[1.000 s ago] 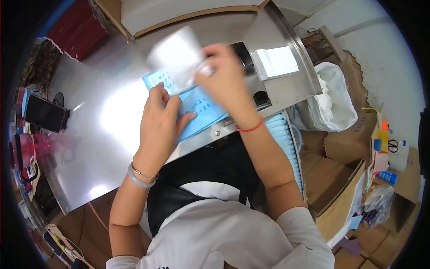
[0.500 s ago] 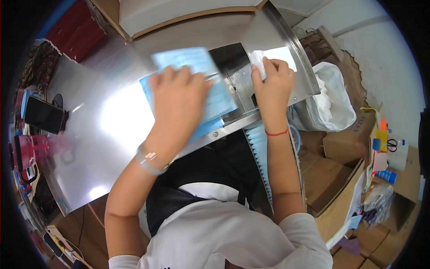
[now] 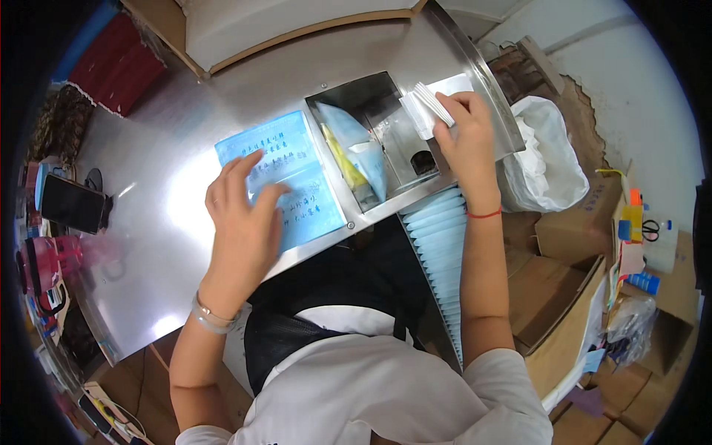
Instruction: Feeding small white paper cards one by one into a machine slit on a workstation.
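My left hand (image 3: 243,211) hovers at the lower left of a flat blue printed packet (image 3: 308,174), its fingers apart and holding nothing. The packet lies on the steel table (image 3: 178,111), beside a dark rectangular opening in the tabletop. Inside that opening rests a tilted blue and yellow packet (image 3: 363,159). Between the thumb and fingers of my right hand (image 3: 472,144) is a small fanned bundle of folded white paper slips (image 3: 426,110). It is over the right part of the opening, in front of a white sheet (image 3: 458,83) near the table's right edge.
A white bag (image 3: 552,174) and cardboard boxes (image 3: 578,230) stand right of the table. Pleated light-blue material (image 3: 434,248) hangs below its front edge. At the left are a phone on a stand (image 3: 73,202) and a pink container (image 3: 67,254). A large white box (image 3: 297,26) stands at the back.
The blue packet my left hand was moving has left it; a blue and yellow one now lies in the opening. My left hand drew back leftward. The right hand's white slips now show fanned out.
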### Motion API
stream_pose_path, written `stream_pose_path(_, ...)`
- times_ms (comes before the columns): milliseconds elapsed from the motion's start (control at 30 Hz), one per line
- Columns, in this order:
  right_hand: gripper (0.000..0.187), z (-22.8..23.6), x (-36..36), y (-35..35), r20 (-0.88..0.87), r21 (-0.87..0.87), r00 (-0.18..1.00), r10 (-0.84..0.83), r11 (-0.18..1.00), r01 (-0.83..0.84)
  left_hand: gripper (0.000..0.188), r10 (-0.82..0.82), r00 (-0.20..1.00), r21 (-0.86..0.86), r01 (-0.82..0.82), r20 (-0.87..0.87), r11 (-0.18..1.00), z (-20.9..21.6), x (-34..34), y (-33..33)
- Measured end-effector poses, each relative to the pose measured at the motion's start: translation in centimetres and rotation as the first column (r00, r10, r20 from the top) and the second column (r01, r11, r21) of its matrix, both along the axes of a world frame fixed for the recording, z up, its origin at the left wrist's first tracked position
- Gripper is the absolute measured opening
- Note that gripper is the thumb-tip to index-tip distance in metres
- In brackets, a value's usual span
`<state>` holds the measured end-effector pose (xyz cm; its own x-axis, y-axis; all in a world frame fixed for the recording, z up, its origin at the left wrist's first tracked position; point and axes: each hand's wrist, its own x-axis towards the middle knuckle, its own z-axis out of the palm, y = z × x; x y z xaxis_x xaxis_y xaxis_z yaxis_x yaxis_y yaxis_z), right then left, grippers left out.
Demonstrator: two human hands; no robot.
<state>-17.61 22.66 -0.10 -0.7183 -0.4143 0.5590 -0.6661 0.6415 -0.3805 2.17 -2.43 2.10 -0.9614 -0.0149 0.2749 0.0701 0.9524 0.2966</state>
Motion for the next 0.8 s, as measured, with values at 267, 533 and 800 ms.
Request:
stream_pose_path(267,0.025,2.6,12.5,-10.2,-0.012,0.048,0.797,0.604,0.797,-0.603,0.051,0.123,0.987,-0.192,-0.103,0.098,0.976,-1.6,1.9,-2.6)
stream_pose_path(533,0.022,-1.9,7.9,-13.1,0.103,-0.081,0.7,0.707,0.707,-0.702,0.035,0.029,0.992,-0.108,-0.042,-0.121,0.993,-2.2,1.9,-0.3)
stream_pose_path(800,0.011,-1.1,1.8,-3.2,-0.247,0.141,0.939,-0.238,0.95,0.278,0.053,0.002,1.0,-0.063,-0.004,-0.028,0.998,-2.1,0.2,0.1)
